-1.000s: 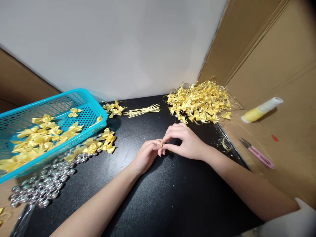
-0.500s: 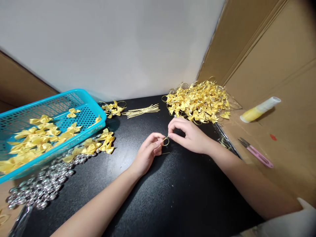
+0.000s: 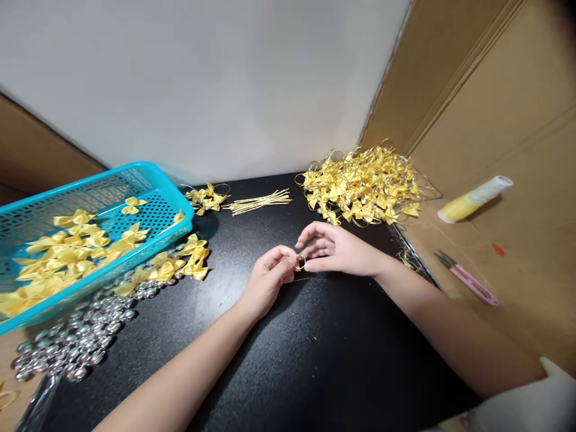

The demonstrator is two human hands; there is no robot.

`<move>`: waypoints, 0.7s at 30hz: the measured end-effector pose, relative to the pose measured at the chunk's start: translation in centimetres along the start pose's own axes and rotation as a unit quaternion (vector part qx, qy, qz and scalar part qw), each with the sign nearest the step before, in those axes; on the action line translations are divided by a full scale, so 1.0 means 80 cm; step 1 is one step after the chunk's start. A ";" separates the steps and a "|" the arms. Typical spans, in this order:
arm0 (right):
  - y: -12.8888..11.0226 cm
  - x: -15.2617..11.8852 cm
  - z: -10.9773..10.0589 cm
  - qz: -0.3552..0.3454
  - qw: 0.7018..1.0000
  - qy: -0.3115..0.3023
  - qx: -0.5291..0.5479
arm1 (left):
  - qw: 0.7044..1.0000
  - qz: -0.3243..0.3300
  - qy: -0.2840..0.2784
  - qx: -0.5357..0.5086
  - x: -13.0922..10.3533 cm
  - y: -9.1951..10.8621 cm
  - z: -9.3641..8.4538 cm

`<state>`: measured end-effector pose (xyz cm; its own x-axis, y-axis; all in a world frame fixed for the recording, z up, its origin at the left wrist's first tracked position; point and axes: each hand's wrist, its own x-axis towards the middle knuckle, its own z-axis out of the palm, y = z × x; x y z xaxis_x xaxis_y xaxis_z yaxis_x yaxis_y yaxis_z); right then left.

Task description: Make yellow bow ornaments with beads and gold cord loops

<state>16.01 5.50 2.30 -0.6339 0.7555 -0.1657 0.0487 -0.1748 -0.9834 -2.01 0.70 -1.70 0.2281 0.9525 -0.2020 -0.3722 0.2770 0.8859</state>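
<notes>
In the head view, our left hand (image 3: 267, 279) pinches a gold loop (image 3: 301, 261) over the black table (image 3: 288, 360), our right hand (image 3: 339, 249) beside it with fingers parted, and we judge shaping is underway, calling for a right-hand pinch.

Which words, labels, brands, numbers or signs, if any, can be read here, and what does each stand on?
None: no readable text shows anywhere in view.
Pink-handled snips: no marking can be made out.
Yellow-and-white tube: no lettering visible.
Small red patch on the cardboard: too small to tell whether it bears any print.
</notes>
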 end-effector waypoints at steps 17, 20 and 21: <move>0.005 0.004 -0.002 -0.037 0.996 0.070 0.049 | 0.998 0.006 -0.005 0.067 -0.001 -0.006 -0.005; 0.002 0.004 -0.002 -0.040 0.997 0.067 0.030 | 0.997 0.006 0.001 0.071 -0.001 -0.006 -0.005; 0.002 0.004 -0.002 -0.041 0.997 0.066 0.022 | 0.998 0.007 0.003 0.068 -0.001 -0.006 -0.005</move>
<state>15.95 5.80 2.11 -0.5272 0.8443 -0.0957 -0.0352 -0.1342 -0.9903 -2.22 0.50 -2.28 0.2188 0.9569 -0.1911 -0.2490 0.2441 0.9372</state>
